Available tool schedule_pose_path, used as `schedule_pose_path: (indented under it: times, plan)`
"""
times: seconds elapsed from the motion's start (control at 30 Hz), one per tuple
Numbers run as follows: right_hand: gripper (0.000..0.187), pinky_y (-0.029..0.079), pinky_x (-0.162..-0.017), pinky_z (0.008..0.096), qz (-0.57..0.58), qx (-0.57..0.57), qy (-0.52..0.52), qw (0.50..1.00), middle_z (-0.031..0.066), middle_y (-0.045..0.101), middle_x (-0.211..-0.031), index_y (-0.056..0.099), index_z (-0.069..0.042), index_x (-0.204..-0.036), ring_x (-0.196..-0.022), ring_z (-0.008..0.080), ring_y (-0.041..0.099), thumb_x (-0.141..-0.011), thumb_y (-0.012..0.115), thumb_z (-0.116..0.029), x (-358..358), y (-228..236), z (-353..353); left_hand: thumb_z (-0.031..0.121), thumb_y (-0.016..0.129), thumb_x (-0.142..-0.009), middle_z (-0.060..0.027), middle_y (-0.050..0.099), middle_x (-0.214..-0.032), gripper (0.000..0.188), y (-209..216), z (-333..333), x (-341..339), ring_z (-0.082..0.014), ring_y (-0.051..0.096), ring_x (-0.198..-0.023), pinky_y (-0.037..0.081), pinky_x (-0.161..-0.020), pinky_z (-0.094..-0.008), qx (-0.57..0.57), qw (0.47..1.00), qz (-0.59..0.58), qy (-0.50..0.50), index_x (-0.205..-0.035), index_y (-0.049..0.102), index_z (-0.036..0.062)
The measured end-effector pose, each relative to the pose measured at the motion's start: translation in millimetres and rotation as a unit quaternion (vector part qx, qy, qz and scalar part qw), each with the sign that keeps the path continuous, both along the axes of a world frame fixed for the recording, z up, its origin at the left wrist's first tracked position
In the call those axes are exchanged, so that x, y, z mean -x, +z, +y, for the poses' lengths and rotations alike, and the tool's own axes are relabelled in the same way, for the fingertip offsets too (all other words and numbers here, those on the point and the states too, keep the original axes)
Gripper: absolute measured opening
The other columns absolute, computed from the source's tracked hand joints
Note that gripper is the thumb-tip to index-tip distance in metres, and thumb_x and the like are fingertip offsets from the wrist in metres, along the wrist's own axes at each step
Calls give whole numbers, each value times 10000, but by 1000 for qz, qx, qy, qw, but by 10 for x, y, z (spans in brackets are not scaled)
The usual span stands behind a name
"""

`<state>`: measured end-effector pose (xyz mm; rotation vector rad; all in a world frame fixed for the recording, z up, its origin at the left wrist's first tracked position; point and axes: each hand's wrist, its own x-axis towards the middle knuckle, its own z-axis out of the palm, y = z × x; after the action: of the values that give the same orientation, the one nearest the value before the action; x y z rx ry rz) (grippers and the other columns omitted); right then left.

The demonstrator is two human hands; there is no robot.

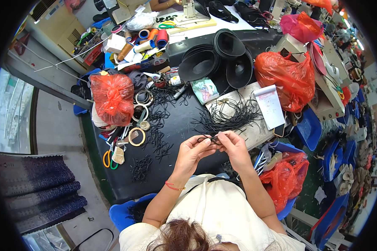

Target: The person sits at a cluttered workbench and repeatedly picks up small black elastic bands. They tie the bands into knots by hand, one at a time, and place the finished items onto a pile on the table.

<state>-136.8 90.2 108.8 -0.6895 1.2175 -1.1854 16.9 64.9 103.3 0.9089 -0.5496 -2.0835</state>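
Both hands meet over the front of the black table (176,157), fingertips pinched close together. Between them runs a thin black cord (214,138), looped near the left fingers. My left hand (193,151) grips one part of it, and my right hand (235,149) pinches another part close by. Just beyond the hands lies a tangled heap of loose black cords (222,119), partly on a pale board (254,133). More black cords (157,129), which look knotted or looped, are strewn to the left, with a small pile (142,168) nearer me.
A red plastic bag (112,98), tape rolls (137,137) and scissors (109,160) stand at left. Stacked black curved pieces (201,62) sit at the back. A paper pad (269,106) and red bag (285,79) are at right. Blue bins (287,211) flank me.
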Motion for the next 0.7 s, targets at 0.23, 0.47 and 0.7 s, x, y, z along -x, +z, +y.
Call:
schedule_pose_path:
  times: [0.23,0.47,0.7]
  plan:
    - [202,386,-561,182,53,31,-27,998,-35,542,-686,560,-43,-748,-612,27,467,-865,606,-200,-26,-52,-40,114,597,-851,-143,652,-856,190,-44,5,6,-185,655,-745,543,-702,-285,58,992,-92,-62,-968,593,-35]
    - [153,415,-579,187,83,29,-37,995,-16,564,-719,558,-29,-790,-633,38,496,-847,624,-155,-53,-94,-11,140,542,-895,-126,649,-822,208,-102,70,58,-176,653,-735,541,-665,-270,99,983,-139,-60,-951,585,-55]
    - [141,449,-606,194,98,62,-33,993,6,596,-753,557,-12,-877,-677,50,539,-821,644,-109,-186,-99,47,87,503,-904,-101,641,-742,163,-57,117,144,-133,637,-654,533,-605,-239,186,948,-258,6,-877,566,-62]
